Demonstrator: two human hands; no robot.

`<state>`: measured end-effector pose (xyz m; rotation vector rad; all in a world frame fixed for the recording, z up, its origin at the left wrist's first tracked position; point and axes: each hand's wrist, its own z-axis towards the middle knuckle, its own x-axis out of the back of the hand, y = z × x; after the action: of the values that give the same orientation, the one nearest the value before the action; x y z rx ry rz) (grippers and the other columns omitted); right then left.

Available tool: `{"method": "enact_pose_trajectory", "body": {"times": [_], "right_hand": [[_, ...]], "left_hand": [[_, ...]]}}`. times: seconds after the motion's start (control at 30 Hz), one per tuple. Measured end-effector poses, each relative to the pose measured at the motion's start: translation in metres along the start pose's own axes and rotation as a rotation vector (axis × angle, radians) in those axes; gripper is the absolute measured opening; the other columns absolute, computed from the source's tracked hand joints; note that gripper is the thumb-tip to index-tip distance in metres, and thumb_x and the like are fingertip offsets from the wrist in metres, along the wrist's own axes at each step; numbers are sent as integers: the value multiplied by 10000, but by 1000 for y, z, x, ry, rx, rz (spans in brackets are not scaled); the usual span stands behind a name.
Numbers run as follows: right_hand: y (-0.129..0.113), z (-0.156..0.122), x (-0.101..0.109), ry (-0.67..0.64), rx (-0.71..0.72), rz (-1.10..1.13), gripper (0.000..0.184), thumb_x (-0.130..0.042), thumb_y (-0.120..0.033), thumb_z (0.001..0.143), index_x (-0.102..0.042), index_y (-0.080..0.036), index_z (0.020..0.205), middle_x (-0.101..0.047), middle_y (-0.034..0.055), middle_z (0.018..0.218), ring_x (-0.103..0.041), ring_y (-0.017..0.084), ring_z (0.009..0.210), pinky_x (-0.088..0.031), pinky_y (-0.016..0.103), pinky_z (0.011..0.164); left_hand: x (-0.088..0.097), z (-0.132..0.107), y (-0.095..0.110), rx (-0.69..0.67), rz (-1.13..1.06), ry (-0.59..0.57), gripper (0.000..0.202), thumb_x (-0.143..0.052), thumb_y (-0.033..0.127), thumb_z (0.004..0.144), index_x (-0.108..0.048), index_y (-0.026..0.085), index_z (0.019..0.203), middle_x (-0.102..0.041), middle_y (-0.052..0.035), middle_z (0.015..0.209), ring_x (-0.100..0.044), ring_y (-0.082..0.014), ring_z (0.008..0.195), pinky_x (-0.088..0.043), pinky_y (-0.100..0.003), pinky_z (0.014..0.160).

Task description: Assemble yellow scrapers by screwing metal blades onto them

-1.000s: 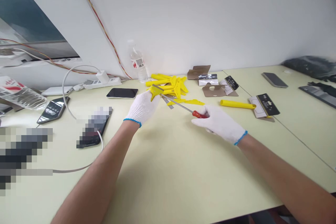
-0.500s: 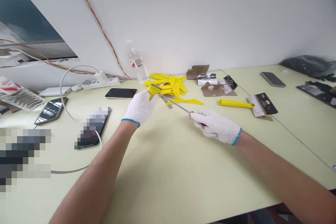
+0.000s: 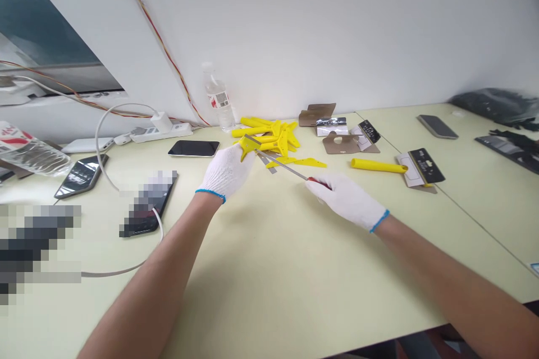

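Observation:
My left hand (image 3: 226,173), in a white glove, is closed around a yellow plastic scraper head (image 3: 248,146) with a metal blade edge, held just above the table (image 3: 261,269). My right hand (image 3: 346,199), also gloved, grips the red handle of a screwdriver (image 3: 290,170). Its steel shaft runs up and left, and its tip rests on the scraper head. Just behind lies a pile of yellow scraper parts (image 3: 273,136). A loose yellow handle (image 3: 378,166) lies to the right.
Phones (image 3: 194,148) (image 3: 81,175) (image 3: 437,127), a white cable (image 3: 107,179) and a power strip (image 3: 158,132) lie on the left and far side. A water bottle (image 3: 218,99) stands by the wall. Cardboard packaging (image 3: 341,143) and blade cards (image 3: 423,167) sit behind my right hand.
My right hand has turned on the screwdriver handle, hiding and then showing the red grip again. The left hand has kept the scraper head almost still.

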<state>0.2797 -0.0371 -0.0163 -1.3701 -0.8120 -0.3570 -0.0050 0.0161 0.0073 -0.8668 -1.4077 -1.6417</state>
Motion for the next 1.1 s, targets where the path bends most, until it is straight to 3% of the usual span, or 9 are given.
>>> {"method": "enact_pose_trajectory", "body": {"times": [0.1,0.17,0.37,0.5,0.57,0.77,0.83,0.93,1.1], "right_hand": [[-3,1,10,-341,-287,494,530,-479,-710,1016,-651,-209,993,-369,-65,644,-183,98,491,-151,261,440],[-4,3,11,-393,-372,637,460,-605,-675,962,-611,-218,1017,-370,-80,667,-130,81,491,-104,248,424],[0,2,-4,222,-58,-55,275,-680,-476,934,-657,-205,893,-659,25,787,-559,166,666,-375,280,604],[-1,-2,-10,402,119,-384,303,-535,-415,1028,-750,-205,992,-718,86,897,-622,222,781,-344,314,645],[-4,-2,-7,323,109,-295,331,-512,-435,1042,-722,-202,933,-672,63,825,-576,197,731,-332,307,634],[-4,2,7,-355,-304,531,532,-426,-716,1013,-620,-221,993,-349,-72,622,-156,103,474,-183,262,434],[-3,3,6,-251,-278,443,443,-580,-673,957,-569,-231,924,-404,-66,643,-220,95,478,-216,250,444],[-3,1,-2,162,-90,2,338,-731,-491,886,-539,-221,823,-575,-9,732,-475,132,601,-356,261,561],[-3,-5,-15,388,125,-422,277,-537,-411,1043,-678,-207,920,-681,49,822,-580,184,688,-329,311,619]], "left_hand": [[2,-1,1,-8,5,-4,295,-492,407,1005,-583,186,832,-705,-117,824,-572,-193,709,-351,-304,675],[4,-1,2,-4,10,-6,289,-496,407,1002,-567,190,824,-694,-115,819,-558,-188,696,-351,-304,673],[2,2,-3,6,-14,3,283,-497,419,996,-591,196,849,-712,-113,851,-596,-209,695,-373,-314,652],[-1,5,-7,21,-63,15,283,-520,441,978,-584,208,831,-716,-92,840,-599,-201,665,-390,-307,631],[-1,6,-8,16,-50,20,288,-523,447,973,-584,211,820,-706,-86,812,-593,-202,652,-388,-307,623],[1,6,-8,-7,26,26,312,-512,443,983,-660,197,861,-706,-96,794,-608,-220,669,-378,-311,621],[1,7,-8,-4,39,18,316,-507,436,986,-692,192,906,-723,-108,827,-634,-238,708,-391,-315,638],[1,6,-7,-9,51,3,338,-483,426,996,-717,186,959,-742,-128,875,-659,-253,752,-409,-320,674],[0,4,-6,-6,52,7,346,-473,434,994,-703,183,937,-749,-130,884,-653,-243,732,-396,-319,656]]}}
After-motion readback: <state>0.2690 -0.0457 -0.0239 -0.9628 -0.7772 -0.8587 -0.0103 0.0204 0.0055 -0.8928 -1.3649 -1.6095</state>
